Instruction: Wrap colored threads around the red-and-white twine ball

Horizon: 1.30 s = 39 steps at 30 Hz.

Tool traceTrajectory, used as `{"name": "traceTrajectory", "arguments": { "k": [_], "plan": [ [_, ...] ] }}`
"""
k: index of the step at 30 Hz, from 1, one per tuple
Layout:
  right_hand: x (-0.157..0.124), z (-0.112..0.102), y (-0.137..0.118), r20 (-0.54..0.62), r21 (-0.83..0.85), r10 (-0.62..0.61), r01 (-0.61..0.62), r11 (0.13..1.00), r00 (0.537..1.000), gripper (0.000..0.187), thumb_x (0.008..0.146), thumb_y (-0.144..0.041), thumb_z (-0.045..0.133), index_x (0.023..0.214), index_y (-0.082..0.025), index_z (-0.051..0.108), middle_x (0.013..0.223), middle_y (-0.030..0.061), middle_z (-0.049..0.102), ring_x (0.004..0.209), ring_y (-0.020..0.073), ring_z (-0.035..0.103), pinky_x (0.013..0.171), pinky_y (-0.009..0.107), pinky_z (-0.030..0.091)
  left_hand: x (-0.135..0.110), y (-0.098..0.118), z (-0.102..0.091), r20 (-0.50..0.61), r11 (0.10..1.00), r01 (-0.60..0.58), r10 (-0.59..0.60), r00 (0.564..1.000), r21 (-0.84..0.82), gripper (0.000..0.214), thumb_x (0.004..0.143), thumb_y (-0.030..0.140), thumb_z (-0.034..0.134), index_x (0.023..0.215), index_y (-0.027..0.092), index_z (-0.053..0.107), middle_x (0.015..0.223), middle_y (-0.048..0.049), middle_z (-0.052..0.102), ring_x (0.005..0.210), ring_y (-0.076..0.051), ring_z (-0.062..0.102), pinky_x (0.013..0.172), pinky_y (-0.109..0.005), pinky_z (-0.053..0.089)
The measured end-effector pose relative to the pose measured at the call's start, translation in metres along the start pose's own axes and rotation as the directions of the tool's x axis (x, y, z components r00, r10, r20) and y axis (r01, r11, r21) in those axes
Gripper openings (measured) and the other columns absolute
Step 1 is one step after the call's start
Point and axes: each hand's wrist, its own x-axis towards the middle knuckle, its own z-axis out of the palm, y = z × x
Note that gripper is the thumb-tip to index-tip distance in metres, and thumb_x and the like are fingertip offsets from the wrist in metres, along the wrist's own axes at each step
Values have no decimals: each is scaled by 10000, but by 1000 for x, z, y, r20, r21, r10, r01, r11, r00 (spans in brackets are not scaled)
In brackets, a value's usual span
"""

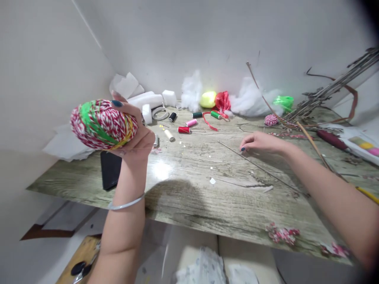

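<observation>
My left hand (139, 132) is raised above the left part of the table, its fingers wrapped round a ball of red-and-white yarn (100, 122). Bright green and yellow strands cross the ball. A fine thread-like line shows faintly at the ball's underside. Low over the table on the right is my right hand (253, 142), thumb and fingers pinched together. What lies in the pinch, if anything, is too small to make out. Just below these fingertips a thin dry stick (266, 171) lies slanting across the wood-patterned table (183, 197).
Thread spools, among them a red spool (184, 129), lie mid-table near a white tape roll (160, 113). Behind are white stuffing (251, 100) and a red plastic bundle (222, 101). Dry branches (334, 88) stand at right. A black phone (110, 171) lies under my left wrist.
</observation>
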Motion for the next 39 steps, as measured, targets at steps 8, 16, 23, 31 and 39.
{"name": "traceTrajectory", "arguments": {
  "k": [8, 16, 23, 31, 39],
  "plan": [
    [-12, -11, 24, -3, 8, 33, -33, 999, 999, 339, 726, -495, 664, 775, -164, 716, 819, 74, 745, 789, 213, 659, 772, 319, 462, 3, 3, -3, 130, 997, 69, -65, 989, -27, 599, 733, 278, 825, 1248, 280, 521, 1211, -24, 716, 285, 42, 510, 275, -38, 247],
    [-19, -9, 28, -42, -144, -10, 4, 990, 999, 335, 774, -517, 559, 797, -194, 646, 785, 46, 727, 767, 207, 655, 741, 308, 470, 5, 0, 1, 158, 994, 73, -60, 986, -75, 549, 781, 276, 791, 1258, 286, 521, 1245, -11, 702, 279, 57, 491, 277, -31, 262],
    [-22, -28, 56, -365, -264, 63, -168, 950, 929, 231, 781, -427, 523, 792, -219, 624, 887, 93, 721, 857, 278, 634, 786, 373, 430, 5, 7, 0, 201, 997, 65, -56, 978, -35, 634, 741, 207, 824, 1292, 295, 523, 1260, -24, 695, 316, 52, 534, 279, -22, 259],
    [-55, -72, 90, -580, -255, 148, -351, 901, 801, 320, 845, -510, 455, 791, -233, 606, 818, 158, 691, 806, 337, 579, 718, 438, 372, 3, 4, 3, 43, 998, -65, 66, 997, -24, 573, 759, 267, 813, 1265, 348, 557, 1111, 56, 752, 250, 65, 468, 254, 0, 210],
    [-46, -27, 42, -253, -370, -189, 85, 925, 949, 334, 827, -484, 561, 987, -231, 711, 981, 97, 681, 916, 261, 616, 849, 394, 451, -5, 8, -5, -67, 983, -183, 181, 981, -11, 463, 829, 299, 746, 1253, 350, 567, 975, 59, 761, 235, 58, 438, 264, -4, 214]
  ]
}}
